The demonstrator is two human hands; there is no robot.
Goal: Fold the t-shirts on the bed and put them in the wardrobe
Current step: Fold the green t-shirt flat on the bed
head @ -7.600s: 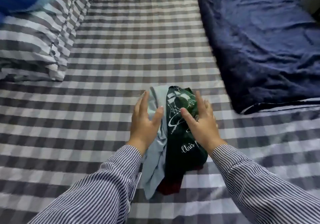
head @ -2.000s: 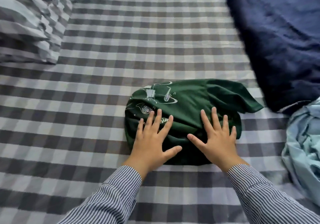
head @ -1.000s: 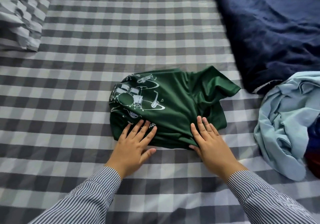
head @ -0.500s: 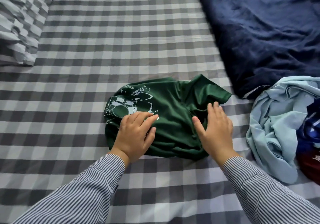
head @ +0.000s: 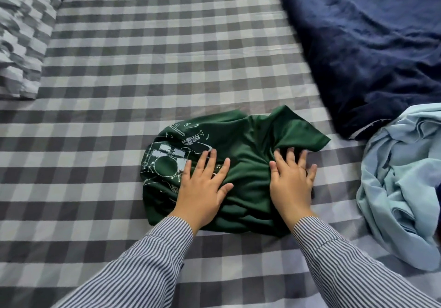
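We are pressing the crumpled dark green cotton t-shirt with the white drum-kit and brass-instrument print flat against the grey-and-white checked bed sheet, and the step in hand appears to be spreading it out before any fold. To do this well, we judge that we should be sweeping outward from the middle, so the bunched folds between our palms are being pushed to the edges rather than trapped, and freeing the sleeve that is sticking out toward the far right. Our left hand is lying on the printed part with its fingers straight and spread apart; our right hand is lying beside it on the plain part, fingers also straight and slightly spread, tips digging into a ridge of cloth. Neither hand is pinching anything.

The shirt is sitting near the middle of the bed, rumpled into a rounded heap, with creases radiating from under our right hand. A heaped pale blue cotton garment is waiting just to the right, near the dark navy blanket.
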